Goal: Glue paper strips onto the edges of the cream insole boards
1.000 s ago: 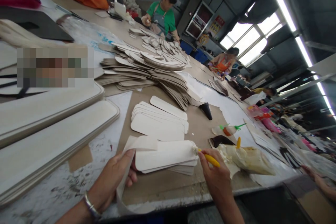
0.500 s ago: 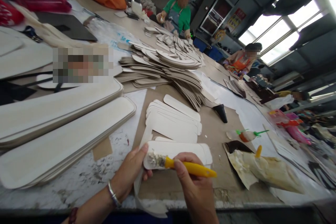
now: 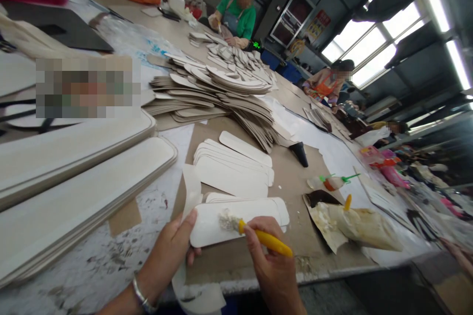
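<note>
My left hand (image 3: 168, 246) pinches the left end of a white, round-cornered card piece (image 3: 207, 230), thumb on top and fingers underneath. In my right hand (image 3: 273, 266) is a yellow-handled brush (image 3: 275, 243), its clotted bristles resting on the face of that piece. More white pieces lie partly under it, their edges showing on the right. Just beyond is a fanned stack of similar pieces (image 3: 231, 170). A pale thin strip (image 3: 192, 187) runs beside my left hand and hangs over the table's front edge.
Long white board stacks (image 3: 84, 197) lie on the left. Grey-edged panels (image 3: 218, 93) are heaped beyond. To the right are a black cone (image 3: 299, 154), a green-tipped bottle (image 3: 334, 183) and a glue-smeared bag (image 3: 354, 219). Co-workers, one in green (image 3: 240, 15), work farther along the table.
The bristles have moved rightward along the card piece, away from its left end. My left hand keeps its grip there. The whole view has shifted slightly.
</note>
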Motion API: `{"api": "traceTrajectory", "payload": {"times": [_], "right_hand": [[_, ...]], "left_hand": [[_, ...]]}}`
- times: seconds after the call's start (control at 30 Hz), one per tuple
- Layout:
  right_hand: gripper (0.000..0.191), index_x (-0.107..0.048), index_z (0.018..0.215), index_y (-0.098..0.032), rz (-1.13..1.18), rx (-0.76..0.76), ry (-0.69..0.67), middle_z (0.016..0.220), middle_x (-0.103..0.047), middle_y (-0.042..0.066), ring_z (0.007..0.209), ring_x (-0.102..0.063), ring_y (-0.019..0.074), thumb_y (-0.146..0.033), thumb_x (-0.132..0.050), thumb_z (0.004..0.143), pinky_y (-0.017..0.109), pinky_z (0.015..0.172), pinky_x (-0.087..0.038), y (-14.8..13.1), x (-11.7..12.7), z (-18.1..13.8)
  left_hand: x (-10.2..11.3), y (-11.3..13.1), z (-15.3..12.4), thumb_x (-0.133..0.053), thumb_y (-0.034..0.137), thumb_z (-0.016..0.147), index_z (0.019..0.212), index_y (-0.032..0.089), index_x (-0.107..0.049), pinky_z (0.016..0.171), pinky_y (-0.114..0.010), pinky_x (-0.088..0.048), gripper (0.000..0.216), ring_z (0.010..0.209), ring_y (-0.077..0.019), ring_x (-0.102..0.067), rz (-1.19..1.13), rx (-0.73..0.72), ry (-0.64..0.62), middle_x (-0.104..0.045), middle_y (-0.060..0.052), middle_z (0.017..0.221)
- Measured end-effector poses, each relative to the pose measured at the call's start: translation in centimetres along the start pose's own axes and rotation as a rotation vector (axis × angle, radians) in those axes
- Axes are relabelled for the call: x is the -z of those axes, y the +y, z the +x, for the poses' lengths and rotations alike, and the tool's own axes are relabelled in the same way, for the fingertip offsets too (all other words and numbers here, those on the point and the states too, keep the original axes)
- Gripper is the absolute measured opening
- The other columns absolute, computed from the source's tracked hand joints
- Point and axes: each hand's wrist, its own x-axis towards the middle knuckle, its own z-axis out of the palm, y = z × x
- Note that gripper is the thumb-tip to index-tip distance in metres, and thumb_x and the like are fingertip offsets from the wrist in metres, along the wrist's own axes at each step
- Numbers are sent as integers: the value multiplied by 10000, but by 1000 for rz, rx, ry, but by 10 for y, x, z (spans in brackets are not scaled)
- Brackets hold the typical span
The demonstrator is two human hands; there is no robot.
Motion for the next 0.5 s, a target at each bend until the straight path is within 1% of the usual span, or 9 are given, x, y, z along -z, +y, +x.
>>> {"api": "traceTrajectory", "payload": {"times": [0.1, 0.17, 0.23, 0.27, 0.33, 0.43, 0.5], "right_hand": [[120, -596, 750, -185, -180, -57, 120, 726, -603, 42, 702, -582, 177, -289, -565, 802, 297, 655, -483, 35, 29, 3], [146, -597, 750, -184, -283, -64, 186, 730, -604, 43, 705, -583, 183, -319, -571, 797, 314, 668, -485, 54, 51, 5], [142, -597, 752, -189, -353, -19, 221, 729, -603, 41, 708, -583, 183, -318, -568, 803, 322, 679, -484, 63, 66, 7], [133, -597, 754, -191, -375, 12, 231, 729, -601, 41, 711, -582, 182, -307, -563, 810, 323, 685, -483, 64, 70, 7], [110, -597, 767, -194, -391, 63, 228, 737, -598, 42, 721, -581, 178, -277, -550, 824, 319, 698, -481, 63, 68, 6], [101, -595, 774, -198, -354, 97, 139, 738, -590, 41, 732, -575, 171, -225, -523, 839, 302, 701, -476, 58, 55, 4], [104, -590, 773, -197, -286, 92, 85, 738, -584, 41, 741, -568, 170, -199, -512, 841, 294, 698, -469, 53, 47, 3]], "left_hand": [[0, -1, 0, -441, 673, 702, 705, 177, -539, 408, -247, -384, 505, 360, -155, -473, 32, -7, 33, -546, -2, 403], [0, -3, 0, -436, 687, 700, 671, 188, -523, 429, -260, -397, 507, 367, -165, -484, 63, -16, 40, -543, -3, 395], [1, -5, 1, -432, 692, 703, 669, 195, -512, 445, -262, -407, 504, 374, -169, -491, 80, -12, 41, -555, -6, 403], [1, -6, 2, -433, 694, 704, 675, 197, -510, 450, -261, -410, 504, 374, -166, -491, 85, -10, 42, -564, -7, 410], [0, -9, 2, -440, 697, 700, 662, 199, -505, 452, -255, -412, 504, 374, -161, -490, 93, -13, 44, -573, -10, 417], [-1, -10, 1, -454, 691, 701, 602, 199, -490, 446, -241, -408, 503, 369, -147, -478, 95, -33, 69, -559, -8, 408], [-2, -8, 0, -459, 687, 700, 577, 196, -483, 423, -227, -387, 507, 358, -132, -450, 89, -26, 87, -527, 1, 386]]}}
